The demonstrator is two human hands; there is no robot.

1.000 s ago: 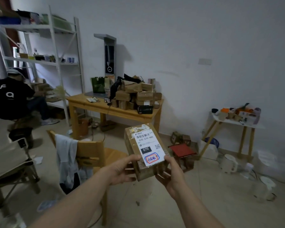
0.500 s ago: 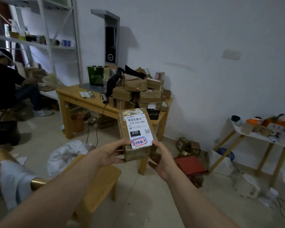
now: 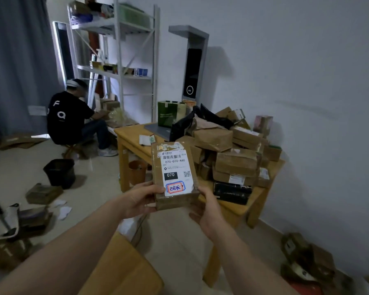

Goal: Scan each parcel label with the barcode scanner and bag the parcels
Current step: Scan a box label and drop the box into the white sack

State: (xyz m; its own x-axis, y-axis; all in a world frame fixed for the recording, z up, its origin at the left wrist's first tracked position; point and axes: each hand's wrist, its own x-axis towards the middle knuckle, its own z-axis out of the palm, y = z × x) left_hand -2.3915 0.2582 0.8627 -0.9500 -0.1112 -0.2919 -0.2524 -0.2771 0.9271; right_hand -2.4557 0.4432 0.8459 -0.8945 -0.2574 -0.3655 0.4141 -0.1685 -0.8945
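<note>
I hold a brown cardboard parcel (image 3: 174, 173) upright in front of me, its white label with a barcode, "070-070-A80" and a red-and-blue stamp facing me. My left hand (image 3: 140, 200) grips its lower left edge, thumb on the front. My right hand (image 3: 207, 211) cups its lower right corner from below. Behind it a wooden table (image 3: 132, 143) carries a heap of several taped brown parcels (image 3: 234, 162), a black parcel (image 3: 232, 192) and a black bag (image 3: 183, 126). No hand-held barcode scanner shows.
A grey stand-up device (image 3: 193, 75) and a green paper bag (image 3: 170, 113) stand at the table's back. A person in a black shirt (image 3: 66, 118) sits by white shelves (image 3: 119, 60) on the left. A black bin (image 3: 60, 172), scattered boxes and a wooden chair (image 3: 124, 271) crowd the floor.
I have walked closer to the table and my view has swung left, bringing the seated person and shelves in. The parcel stays in both hands, label toward me.
</note>
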